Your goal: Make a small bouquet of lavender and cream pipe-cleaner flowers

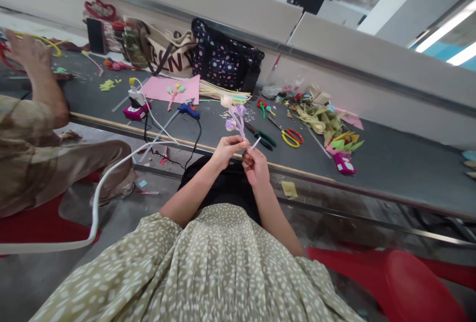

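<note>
A small bunch of purple and cream flowers (238, 113) stands upright above my hands, near the table's front edge. My left hand (227, 151) pinches its purple stem from the left. Close beside it, my right hand (256, 162) is closed at the base of the stem, with a short white strip (256, 143) sticking out between its fingers. The hands almost touch. Just behind them on the table lie dark green-handled pliers (263, 137) and scissors with red and yellow handles (292, 137).
A blue glue gun (189, 109), pink paper (152, 89) and pale strips (223, 92) lie left of the flowers. Bags (226, 59) stand behind. Right are dry husks (316, 119) and a magenta box (344, 163). Another person's arm (46, 76) is at far left.
</note>
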A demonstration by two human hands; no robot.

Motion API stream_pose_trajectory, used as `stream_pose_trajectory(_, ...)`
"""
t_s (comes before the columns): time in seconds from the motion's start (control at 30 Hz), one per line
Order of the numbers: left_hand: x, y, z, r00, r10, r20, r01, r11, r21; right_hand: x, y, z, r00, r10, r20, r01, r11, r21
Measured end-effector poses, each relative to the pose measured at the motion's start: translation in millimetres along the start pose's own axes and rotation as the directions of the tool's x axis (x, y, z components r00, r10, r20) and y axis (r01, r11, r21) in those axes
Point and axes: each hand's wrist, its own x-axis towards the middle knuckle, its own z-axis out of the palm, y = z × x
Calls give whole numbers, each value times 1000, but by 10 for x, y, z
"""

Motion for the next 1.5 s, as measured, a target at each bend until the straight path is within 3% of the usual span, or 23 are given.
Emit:
stream_pose_trajectory(0.13,-7,2,51,998,-8,-63,8,1000,11,0,81,3,979,-190,-74,179,975,-130)
stream_pose_trajectory(0.27,-14,-36,92,994,3,-108,-1,1000,22,26,176,-43,915,-376,-146,314,891,-328)
stream_pose_trajectory(0.43,-28,-131,155,979,18,-203,-19,1000,-2,63,274,-111,742,-665,-84,433,570,-698)
stream_pose_trajectory(0.53,-39,-167,173,969,33,-245,-40,999,-22,85,332,-137,685,-728,-28,423,428,-799)
stream_pose_trajectory(0.73,-26,-159,129,958,51,-282,-54,999,-3,104,374,-173,701,-714,2,428,418,-802)
stream_pose_trajectory(1.17,-20,-68,80,970,65,-235,-55,997,49,38,221,-62,792,-609,-32,414,575,-705)
stream_pose_trajectory(1.5,-54,16,97,977,64,-202,-53,997,59,55,199,-31,890,-435,-136,326,816,-477)
